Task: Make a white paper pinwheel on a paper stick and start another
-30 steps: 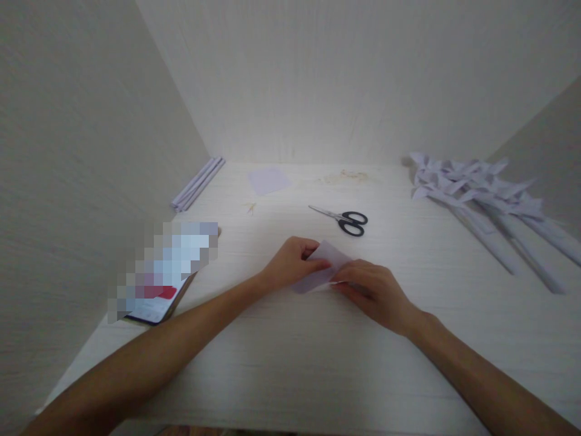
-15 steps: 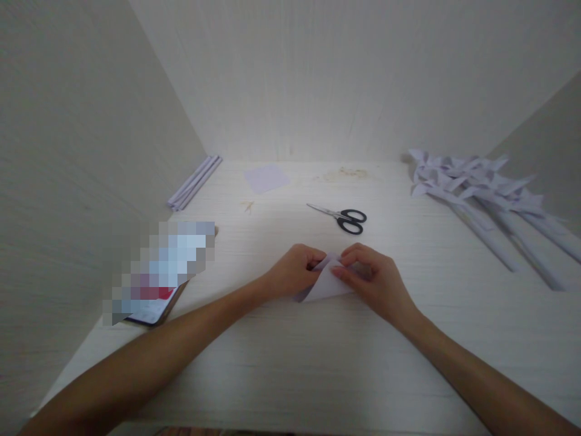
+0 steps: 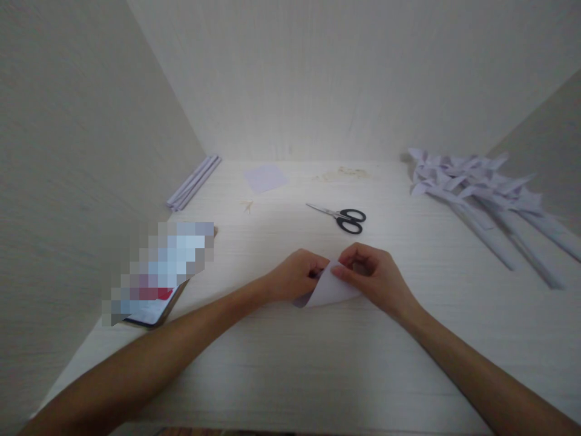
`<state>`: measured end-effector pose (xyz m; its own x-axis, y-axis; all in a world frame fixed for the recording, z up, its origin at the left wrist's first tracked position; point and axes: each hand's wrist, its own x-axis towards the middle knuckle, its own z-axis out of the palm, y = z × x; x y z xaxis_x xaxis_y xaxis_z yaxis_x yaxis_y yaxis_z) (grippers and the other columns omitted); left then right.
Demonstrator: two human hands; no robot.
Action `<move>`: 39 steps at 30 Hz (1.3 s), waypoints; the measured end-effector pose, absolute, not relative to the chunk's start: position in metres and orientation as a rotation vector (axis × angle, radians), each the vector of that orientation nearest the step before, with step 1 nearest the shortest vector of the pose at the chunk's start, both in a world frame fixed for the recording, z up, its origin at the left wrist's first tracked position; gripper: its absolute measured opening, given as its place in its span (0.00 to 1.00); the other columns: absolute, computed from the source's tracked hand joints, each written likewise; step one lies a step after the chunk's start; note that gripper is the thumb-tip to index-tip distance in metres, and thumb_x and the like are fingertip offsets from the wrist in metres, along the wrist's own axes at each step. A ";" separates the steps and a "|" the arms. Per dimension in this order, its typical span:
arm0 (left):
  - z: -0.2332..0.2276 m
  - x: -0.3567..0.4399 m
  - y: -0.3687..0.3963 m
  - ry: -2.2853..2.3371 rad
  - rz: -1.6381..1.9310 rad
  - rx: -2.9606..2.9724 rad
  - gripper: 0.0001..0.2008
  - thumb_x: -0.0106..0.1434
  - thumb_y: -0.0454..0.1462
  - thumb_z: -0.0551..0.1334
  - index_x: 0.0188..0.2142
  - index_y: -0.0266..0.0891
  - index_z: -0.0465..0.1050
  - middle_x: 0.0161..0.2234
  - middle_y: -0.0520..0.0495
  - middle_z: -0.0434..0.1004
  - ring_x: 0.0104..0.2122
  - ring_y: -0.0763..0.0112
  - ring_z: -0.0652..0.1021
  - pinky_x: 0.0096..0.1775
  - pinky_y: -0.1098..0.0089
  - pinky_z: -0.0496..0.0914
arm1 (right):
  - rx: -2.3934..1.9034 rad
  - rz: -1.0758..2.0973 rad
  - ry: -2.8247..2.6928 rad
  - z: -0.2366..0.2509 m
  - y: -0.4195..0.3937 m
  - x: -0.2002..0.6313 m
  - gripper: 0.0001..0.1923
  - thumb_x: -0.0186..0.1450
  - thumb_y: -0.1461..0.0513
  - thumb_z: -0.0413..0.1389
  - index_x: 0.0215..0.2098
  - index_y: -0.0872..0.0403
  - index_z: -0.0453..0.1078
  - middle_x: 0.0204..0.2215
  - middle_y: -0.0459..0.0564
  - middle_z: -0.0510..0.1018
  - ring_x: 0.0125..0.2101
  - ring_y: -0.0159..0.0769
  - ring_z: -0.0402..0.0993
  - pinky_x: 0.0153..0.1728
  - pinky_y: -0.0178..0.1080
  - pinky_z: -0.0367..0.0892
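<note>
Pale lilac paper (image 3: 327,290); black-handled scissors (image 3: 341,217); whitish woodgrain table (image 3: 281,369).

This looks like a small paper-craft corner at home, a plain work nook rather than a shop or lab. A pale wood-grain counter (image 3: 290,363) is boxed in by bare, light walls (image 3: 68,151) on three sides. Craft things lie about: black-handled scissors (image 3: 340,217), a bundle of rolled paper sticks (image 3: 193,181) by the left wall, a loose paper square (image 3: 265,177), and a heap of finished paper pinwheels (image 3: 481,188) on the right. A phone (image 3: 154,284) rests near the left edge.
</note>
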<state>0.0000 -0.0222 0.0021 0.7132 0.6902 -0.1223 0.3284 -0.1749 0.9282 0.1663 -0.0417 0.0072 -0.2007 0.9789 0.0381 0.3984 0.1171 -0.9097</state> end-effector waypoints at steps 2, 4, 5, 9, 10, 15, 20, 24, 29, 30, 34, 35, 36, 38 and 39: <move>0.002 0.000 -0.022 0.824 0.370 1.824 0.08 0.52 0.34 0.53 0.21 0.32 0.66 0.20 0.53 0.66 0.22 0.76 0.67 0.23 0.77 0.59 | -1.349 1.110 -1.737 0.007 -0.041 0.168 0.09 0.52 0.58 0.57 0.22 0.55 0.64 0.16 0.41 0.64 0.17 0.25 0.58 0.17 0.30 0.53; 0.002 0.000 -0.022 0.840 0.349 1.863 0.08 0.52 0.34 0.53 0.21 0.32 0.67 0.20 0.52 0.67 0.22 0.76 0.67 0.23 0.77 0.59 | -1.341 1.148 -1.738 0.007 -0.040 0.169 0.09 0.51 0.58 0.57 0.21 0.55 0.63 0.15 0.41 0.63 0.17 0.25 0.57 0.16 0.30 0.52; 0.002 0.000 -0.022 0.842 0.343 1.876 0.08 0.51 0.34 0.53 0.21 0.32 0.66 0.20 0.52 0.67 0.22 0.76 0.67 0.23 0.77 0.59 | -1.335 1.161 -1.733 0.007 -0.040 0.169 0.09 0.51 0.58 0.57 0.21 0.55 0.63 0.15 0.41 0.63 0.17 0.25 0.56 0.16 0.30 0.52; 0.003 0.000 -0.022 0.842 0.345 1.897 0.08 0.51 0.33 0.53 0.20 0.32 0.65 0.20 0.53 0.67 0.23 0.76 0.67 0.24 0.77 0.59 | -1.323 1.193 -1.710 0.006 -0.040 0.168 0.10 0.51 0.58 0.57 0.21 0.56 0.63 0.15 0.41 0.63 0.17 0.25 0.57 0.15 0.29 0.52; 0.003 0.000 -0.022 0.845 0.348 1.899 0.08 0.51 0.33 0.52 0.20 0.32 0.65 0.20 0.53 0.67 0.23 0.76 0.67 0.24 0.77 0.59 | -1.323 1.201 -1.704 0.006 -0.040 0.168 0.10 0.51 0.58 0.57 0.21 0.56 0.63 0.15 0.41 0.63 0.17 0.25 0.57 0.15 0.29 0.52; 0.007 0.001 -0.023 0.870 0.351 1.898 0.08 0.51 0.33 0.53 0.19 0.33 0.66 0.19 0.53 0.67 0.22 0.76 0.67 0.23 0.77 0.59 | -1.337 1.202 -1.693 0.007 -0.040 0.167 0.10 0.51 0.58 0.57 0.20 0.56 0.63 0.16 0.42 0.64 0.17 0.25 0.58 0.16 0.30 0.53; 0.007 0.002 -0.024 0.880 0.359 1.859 0.08 0.50 0.33 0.53 0.19 0.32 0.67 0.19 0.53 0.67 0.22 0.76 0.66 0.23 0.77 0.59 | -1.352 1.180 -1.703 0.007 -0.041 0.166 0.10 0.51 0.58 0.57 0.20 0.56 0.62 0.15 0.42 0.64 0.17 0.25 0.57 0.15 0.29 0.52; 0.006 0.001 -0.024 0.843 0.359 1.722 0.06 0.50 0.33 0.54 0.21 0.33 0.67 0.19 0.54 0.65 0.20 0.78 0.65 0.21 0.77 0.57 | -1.352 1.177 -1.684 0.008 -0.041 0.166 0.10 0.50 0.58 0.57 0.19 0.56 0.62 0.15 0.41 0.63 0.17 0.25 0.57 0.15 0.30 0.52; 0.011 -0.001 -0.017 0.742 0.367 1.471 0.08 0.52 0.35 0.52 0.27 0.33 0.67 0.19 0.54 0.62 0.18 0.80 0.62 0.19 0.77 0.55 | -1.354 1.170 -1.528 0.008 -0.039 0.169 0.12 0.49 0.58 0.58 0.18 0.56 0.62 0.15 0.42 0.64 0.17 0.26 0.58 0.16 0.31 0.54; 0.012 -0.001 -0.016 0.729 0.407 1.455 0.08 0.52 0.35 0.51 0.26 0.33 0.67 0.21 0.53 0.63 0.20 0.80 0.64 0.20 0.77 0.56 | -1.362 1.162 -1.507 0.008 -0.039 0.169 0.12 0.48 0.57 0.59 0.18 0.56 0.62 0.15 0.42 0.64 0.17 0.26 0.58 0.16 0.31 0.54; 0.011 0.000 -0.015 0.803 0.431 1.474 0.12 0.53 0.41 0.53 0.21 0.34 0.63 0.17 0.56 0.58 0.16 0.82 0.59 0.18 0.77 0.52 | -1.380 1.163 -1.515 0.009 -0.040 0.168 0.13 0.48 0.56 0.59 0.17 0.56 0.62 0.14 0.42 0.65 0.15 0.25 0.57 0.15 0.31 0.53; 0.009 0.000 -0.015 0.819 0.408 1.487 0.12 0.52 0.42 0.55 0.20 0.35 0.62 0.15 0.57 0.55 0.15 0.83 0.57 0.17 0.77 0.50 | -1.377 1.169 -1.523 0.009 -0.041 0.168 0.13 0.48 0.56 0.59 0.17 0.56 0.62 0.14 0.42 0.65 0.15 0.25 0.57 0.15 0.31 0.52; 0.007 0.001 -0.016 0.831 0.384 1.501 0.13 0.51 0.43 0.57 0.20 0.35 0.62 0.15 0.58 0.53 0.14 0.83 0.55 0.16 0.77 0.48 | -1.373 1.180 -1.526 0.010 -0.042 0.167 0.13 0.48 0.56 0.59 0.16 0.56 0.62 0.13 0.42 0.64 0.15 0.25 0.56 0.15 0.31 0.51; 0.005 0.001 -0.017 0.849 0.343 1.529 0.14 0.49 0.45 0.59 0.20 0.35 0.62 0.14 0.59 0.53 0.14 0.83 0.55 0.16 0.77 0.47 | -1.362 1.224 -1.512 0.010 -0.043 0.166 0.14 0.47 0.56 0.59 0.16 0.56 0.62 0.13 0.41 0.64 0.14 0.24 0.56 0.14 0.30 0.51; 0.004 0.000 -0.017 0.859 0.332 1.543 0.15 0.49 0.45 0.59 0.20 0.35 0.62 0.15 0.59 0.53 0.14 0.83 0.56 0.16 0.77 0.47 | -1.357 1.254 -1.500 0.011 -0.044 0.166 0.14 0.47 0.56 0.59 0.15 0.56 0.62 0.12 0.41 0.64 0.14 0.24 0.56 0.13 0.30 0.51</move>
